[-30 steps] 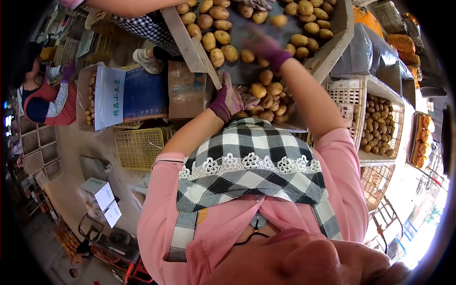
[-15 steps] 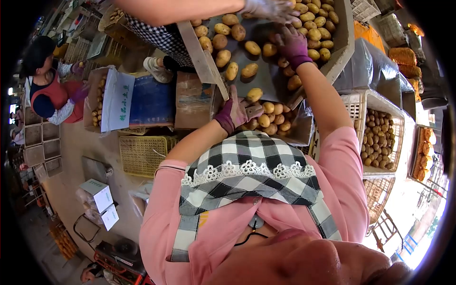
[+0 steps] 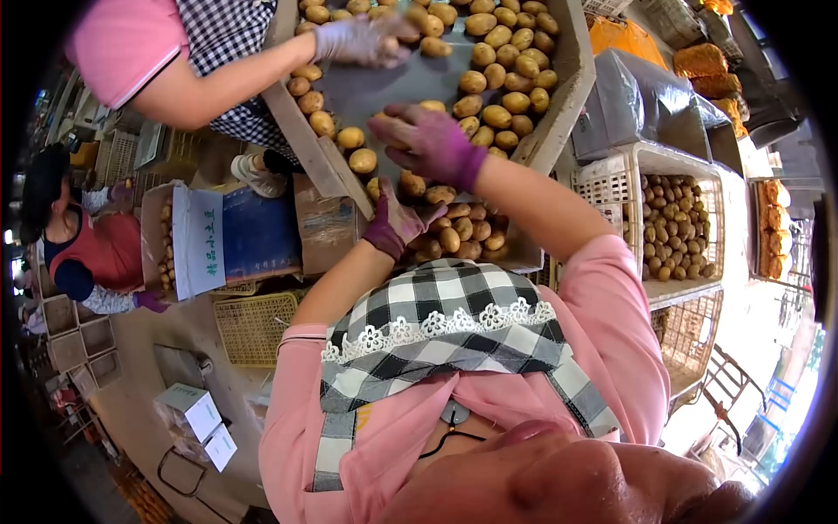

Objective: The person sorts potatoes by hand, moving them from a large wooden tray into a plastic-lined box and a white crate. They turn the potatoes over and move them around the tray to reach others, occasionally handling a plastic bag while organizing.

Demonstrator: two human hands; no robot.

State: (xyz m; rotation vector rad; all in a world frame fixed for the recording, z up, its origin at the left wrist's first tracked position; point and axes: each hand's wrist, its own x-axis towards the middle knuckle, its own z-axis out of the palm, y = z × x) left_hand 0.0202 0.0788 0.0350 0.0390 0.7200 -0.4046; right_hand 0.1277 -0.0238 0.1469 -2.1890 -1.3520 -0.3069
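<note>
My left hand [image 3: 399, 224], in a purple glove, is at the narrow mouth of a sloping tray [image 3: 559, 99], thumb and fingers apart. Just beyond it, potatoes [image 3: 412, 184] lie at the mouth. In a matching glove, my right hand [image 3: 429, 147] reaches over the tray floor with fingers stretched to the left, slightly blurred; a potato [image 3: 431, 106] shows beside its fingers. More potatoes [image 3: 497, 116] crowd the tray's right side. Below the mouth stands a box of potatoes [image 3: 463, 230], close to my left hand.
Across the tray, a co-worker's gloved hand [image 3: 362, 44] moves among potatoes. Another person [image 3: 105, 240] is at a potato box on the left. A white crate [image 3: 602, 179] with small brown potatoes stands right; a yellow crate [image 3: 256, 329] sits lower left.
The view has shifted. My right hand has swung left across the tray, off the right-hand potatoes. More potatoes lie at the mouth by my left hand. The co-worker's hand has drawn back left.
</note>
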